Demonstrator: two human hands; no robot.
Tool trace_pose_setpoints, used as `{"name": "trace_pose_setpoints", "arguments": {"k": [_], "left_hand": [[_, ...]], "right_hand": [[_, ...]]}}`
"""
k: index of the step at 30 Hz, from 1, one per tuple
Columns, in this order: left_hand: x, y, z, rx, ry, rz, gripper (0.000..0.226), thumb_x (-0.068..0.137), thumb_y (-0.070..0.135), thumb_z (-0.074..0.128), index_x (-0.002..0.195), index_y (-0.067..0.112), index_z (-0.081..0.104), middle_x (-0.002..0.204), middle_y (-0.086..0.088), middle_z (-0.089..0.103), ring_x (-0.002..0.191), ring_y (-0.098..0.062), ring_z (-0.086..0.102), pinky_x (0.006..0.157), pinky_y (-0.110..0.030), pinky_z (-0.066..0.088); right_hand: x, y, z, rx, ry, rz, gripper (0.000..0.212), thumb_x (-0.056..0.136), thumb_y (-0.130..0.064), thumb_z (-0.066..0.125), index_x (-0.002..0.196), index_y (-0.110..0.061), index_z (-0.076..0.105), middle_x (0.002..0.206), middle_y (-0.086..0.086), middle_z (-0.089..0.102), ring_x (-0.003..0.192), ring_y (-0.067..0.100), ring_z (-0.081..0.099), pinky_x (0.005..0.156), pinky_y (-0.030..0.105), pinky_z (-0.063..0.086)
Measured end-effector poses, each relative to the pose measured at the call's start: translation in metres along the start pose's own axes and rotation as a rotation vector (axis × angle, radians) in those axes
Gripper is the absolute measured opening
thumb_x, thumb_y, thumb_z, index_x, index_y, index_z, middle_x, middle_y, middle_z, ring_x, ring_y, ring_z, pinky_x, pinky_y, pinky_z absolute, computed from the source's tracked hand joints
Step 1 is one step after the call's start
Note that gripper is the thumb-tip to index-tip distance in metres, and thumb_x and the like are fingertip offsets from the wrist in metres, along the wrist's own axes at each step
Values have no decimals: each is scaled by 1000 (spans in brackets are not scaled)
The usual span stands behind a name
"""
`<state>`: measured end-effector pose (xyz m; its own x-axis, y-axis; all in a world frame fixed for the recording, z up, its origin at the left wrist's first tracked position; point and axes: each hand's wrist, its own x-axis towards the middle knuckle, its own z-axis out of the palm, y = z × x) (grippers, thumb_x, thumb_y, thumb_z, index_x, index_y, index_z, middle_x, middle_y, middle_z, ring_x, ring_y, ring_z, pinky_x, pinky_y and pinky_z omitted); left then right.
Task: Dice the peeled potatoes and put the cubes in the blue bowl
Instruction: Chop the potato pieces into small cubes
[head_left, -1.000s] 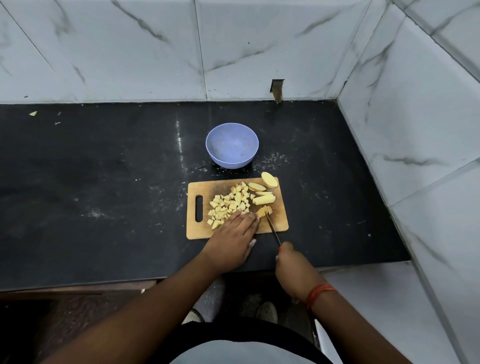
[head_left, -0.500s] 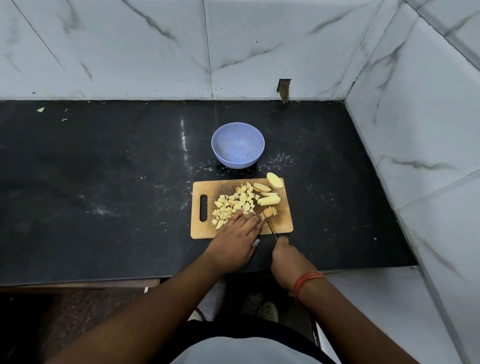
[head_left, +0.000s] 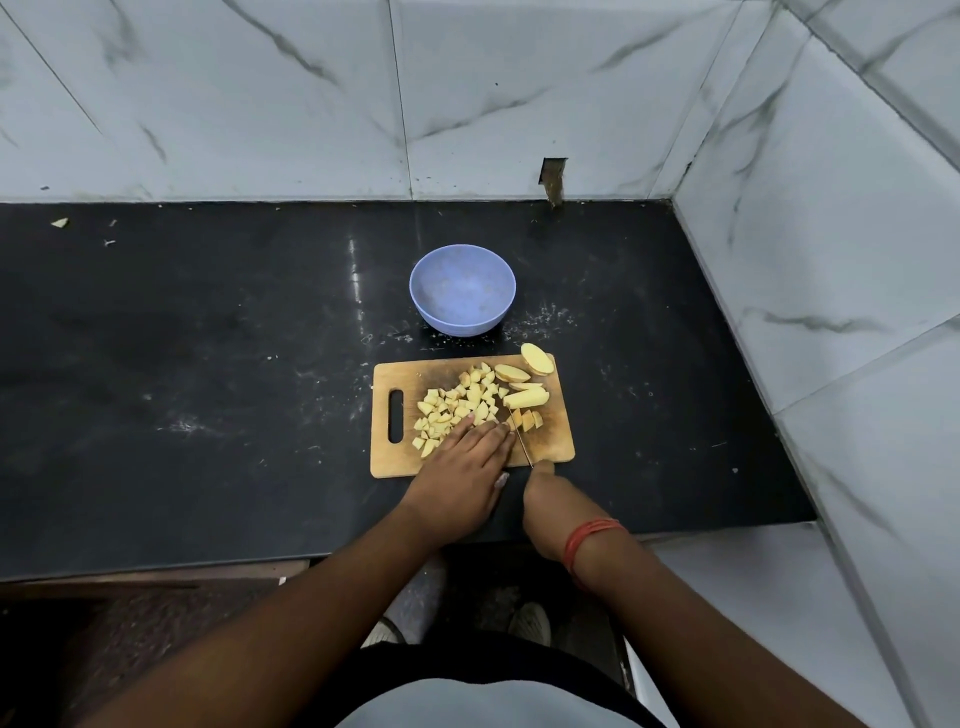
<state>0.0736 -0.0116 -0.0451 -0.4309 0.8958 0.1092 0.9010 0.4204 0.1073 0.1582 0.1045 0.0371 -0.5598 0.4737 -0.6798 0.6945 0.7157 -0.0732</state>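
Observation:
A wooden cutting board (head_left: 556, 441) lies on the black counter. A heap of yellow potato cubes (head_left: 457, 405) covers its middle. Uncut potato wedges (head_left: 525, 397) and slices (head_left: 537, 358) lie toward its far right corner. My left hand (head_left: 462, 467) rests flat on the board's near part, its fingertips at the cubes and a small piece. My right hand (head_left: 545, 499) grips a knife (head_left: 521, 439), whose thin blade points away from me beside a few freshly cut pieces (head_left: 530, 420). The blue bowl (head_left: 462, 296) stands just beyond the board and holds nothing.
White marble-look tiled walls close off the counter at the back and on the right (head_left: 831, 260). A small scrap (head_left: 60, 223) lies at the far left. The counter's front edge (head_left: 208, 564) runs just below my wrists.
My right hand and the knife have moved forward onto the board, next to my left fingertips. The view has shifted slightly; the left hand stays in place.

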Motion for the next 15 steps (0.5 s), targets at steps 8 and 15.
{"name": "trace_pose_setpoints", "arguments": {"k": [8, 15], "left_hand": [[0, 2, -3, 13, -9, -14, 58, 103, 37, 29, 150, 7, 43, 151, -9, 48, 141, -24, 41, 124, -46, 22], [2, 6, -7, 46, -38, -44, 58, 103, 40, 29, 150, 8, 43, 149, -8, 49, 141, -23, 41, 124, -45, 20]], "right_hand": [[6, 20, -13, -26, 20, -184, 45, 95, -14, 46, 137, 0, 36, 124, 20, 56, 111, 38, 57, 89, 43, 47], [-6, 40, 8, -64, -23, -173, 37, 95, -6, 44, 130, -2, 34, 93, 11, 62, 94, 24, 63, 66, 26, 45]]}}
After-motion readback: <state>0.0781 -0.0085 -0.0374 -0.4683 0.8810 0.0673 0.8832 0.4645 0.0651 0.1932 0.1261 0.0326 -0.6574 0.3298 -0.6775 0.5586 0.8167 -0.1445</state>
